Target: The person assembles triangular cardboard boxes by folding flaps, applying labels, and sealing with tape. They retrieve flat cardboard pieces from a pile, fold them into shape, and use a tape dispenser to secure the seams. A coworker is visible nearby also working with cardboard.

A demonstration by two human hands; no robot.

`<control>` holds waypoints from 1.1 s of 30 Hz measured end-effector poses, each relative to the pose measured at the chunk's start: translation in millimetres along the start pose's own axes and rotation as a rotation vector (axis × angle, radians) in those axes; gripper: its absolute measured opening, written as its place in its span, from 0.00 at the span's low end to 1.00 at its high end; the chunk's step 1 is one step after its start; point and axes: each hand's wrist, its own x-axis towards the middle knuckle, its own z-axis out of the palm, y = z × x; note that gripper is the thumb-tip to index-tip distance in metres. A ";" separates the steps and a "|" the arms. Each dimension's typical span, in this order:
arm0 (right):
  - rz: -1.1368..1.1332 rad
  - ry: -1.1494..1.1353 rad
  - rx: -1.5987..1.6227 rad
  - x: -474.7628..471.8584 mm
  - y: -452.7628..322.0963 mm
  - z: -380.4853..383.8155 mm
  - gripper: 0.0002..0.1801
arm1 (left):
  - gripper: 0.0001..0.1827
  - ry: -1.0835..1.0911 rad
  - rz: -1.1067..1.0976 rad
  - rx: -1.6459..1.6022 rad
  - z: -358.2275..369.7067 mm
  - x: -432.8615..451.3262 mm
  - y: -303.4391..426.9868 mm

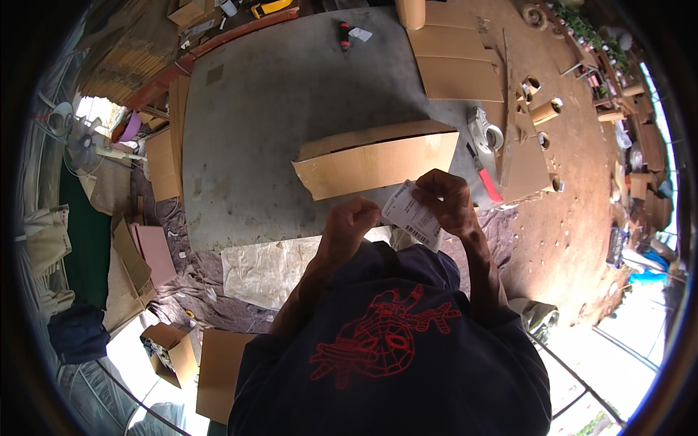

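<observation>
In my right hand [448, 200] I hold a white printed label sheet [413, 213] by its upper edge, above the near edge of the grey table [240, 131]. My left hand [354, 219] is at the sheet's left side with thumb and forefinger together; whether they pinch a corner or backing I cannot tell. Just beyond both hands lies a long cardboard box [381, 161]. To its right are a knife with a red handle [489, 184] and a grey and white tape dispenser [485, 132].
Flattened cardboard [458, 68] covers the table's far right. A red and black tool [344, 36] lies beside a small paper [360, 34] at the back. Cardboard tubes [545, 111] stand on the right. A fan [84, 143] and an open carton [177, 357] are on the left.
</observation>
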 end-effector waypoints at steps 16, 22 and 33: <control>-0.017 0.015 0.030 -7.0 2.4 2.7 0.05 | 0.09 -0.032 0.032 -0.024 2.3 -7.6 -4.0; 0.074 0.058 0.087 -4.2 6.8 9.2 0.06 | 0.09 -0.062 0.037 -0.133 5.4 -6.4 -13.1; 0.115 -0.145 0.021 -23.4 19.7 51.8 0.10 | 0.08 -0.018 0.045 -0.163 25.0 -6.4 -17.5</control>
